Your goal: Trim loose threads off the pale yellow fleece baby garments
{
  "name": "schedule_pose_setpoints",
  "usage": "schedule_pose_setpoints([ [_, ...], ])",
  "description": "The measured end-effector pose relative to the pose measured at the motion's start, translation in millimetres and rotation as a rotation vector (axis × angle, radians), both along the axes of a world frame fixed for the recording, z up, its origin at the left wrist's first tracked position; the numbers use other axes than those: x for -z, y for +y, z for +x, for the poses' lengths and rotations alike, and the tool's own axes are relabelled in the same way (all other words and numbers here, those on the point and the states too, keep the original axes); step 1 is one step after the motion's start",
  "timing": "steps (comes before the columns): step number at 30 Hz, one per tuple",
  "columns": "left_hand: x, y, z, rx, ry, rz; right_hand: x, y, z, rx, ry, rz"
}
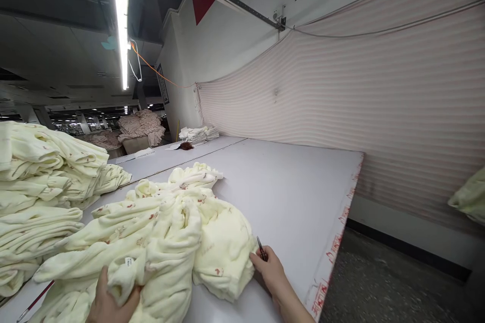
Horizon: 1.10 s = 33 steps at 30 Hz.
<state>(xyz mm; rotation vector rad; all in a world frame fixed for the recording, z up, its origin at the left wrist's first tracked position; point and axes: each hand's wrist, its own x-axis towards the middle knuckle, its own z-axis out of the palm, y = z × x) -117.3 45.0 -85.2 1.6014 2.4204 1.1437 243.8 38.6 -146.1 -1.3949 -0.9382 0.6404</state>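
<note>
A pale yellow fleece garment with small reddish prints lies bunched on the white table. At the bottom, my left hand has its thumb and fingers around a rolled edge of it, beside a small white label. My right hand is at the garment's right edge, fingers closed on a small dark pointed tool; its thumb and fingertip meet at the fabric.
Tall stacks of folded yellow fleece stand at the left. A dark red pen lies at lower left. White folded cloths sit at the far end. A striped fabric sheet covers the wall; the table's right edge drops to the floor.
</note>
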Motion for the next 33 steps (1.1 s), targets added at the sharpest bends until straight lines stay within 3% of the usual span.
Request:
schedule_pose_setpoints([
  [3, -15.7, -11, 29, 0.077, 0.313, 0.291, -13.5, -4, -12, -0.013, 0.044, 0.052],
  [5, -14.8, -25, 58, 0.209, 0.434, 0.523, -22.5, -14, -26, -0.035, 0.049, 0.096],
  [7, -4.9, -37, 95, 0.558, 0.461, 0.772, -29.7, -27, -44, -0.084, 0.07, 0.147],
  [9, 7.0, -41, 131, 0.761, 0.344, 0.677, -33.9, -37, -66, -0.163, 0.136, 0.197],
  [12, 15.8, -34, 161, 0.847, 0.008, 0.457, -34.0, -44, -90, -0.304, 0.226, 0.273],
  [15, 16.8, -24, 160, 0.869, -0.353, 0.309, -28.7, -45, -97, -0.392, 0.172, 0.299],
  [19, 22.7, -19, 148, 0.967, -1.03, 0.063, -26.8, -50, -84, -0.406, -0.037, 0.235],
  [23, 21.4, -21, 141, 0.83, -1.532, -0.027, -41.2, -59, -60, -0.342, -0.336, 0.142],
  [28, 11.1, -23, 131, 0.819, -1.654, -0.103, -57.5, -56, -57, -0.416, -0.453, 0.191],
  [33, 16.2, -20, 119, 0.811, -1.706, -0.149, -59.0, -42, -72, -0.36, -0.395, 0.212],
])
